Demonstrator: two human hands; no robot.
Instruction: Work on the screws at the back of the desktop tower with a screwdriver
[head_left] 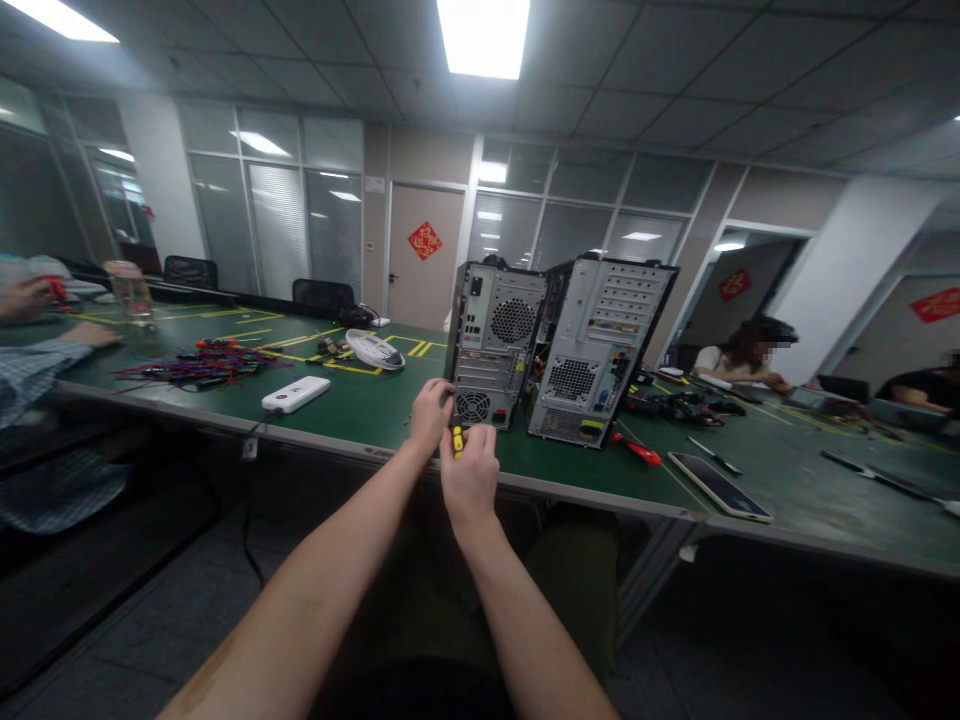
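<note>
Two bare forearms (356, 535) lead to a right hand (471, 470) pinching a yellow-and-black tool handle (458, 441) and a curled left hand (430, 415), its grip I can't make out, beside a grey metal computer tower (489, 372) near the green bench's front edge (360, 449).

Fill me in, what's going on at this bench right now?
A person's right hand holds a yellow-and-black tool at the lower left corner of the left computer tower. The left hand is right beside the tool, by that tower's edge; what its fingers grip is unclear. The right computer tower stands next to it, both with their backs to the person. A red tool and a phone lie to the right.
</note>
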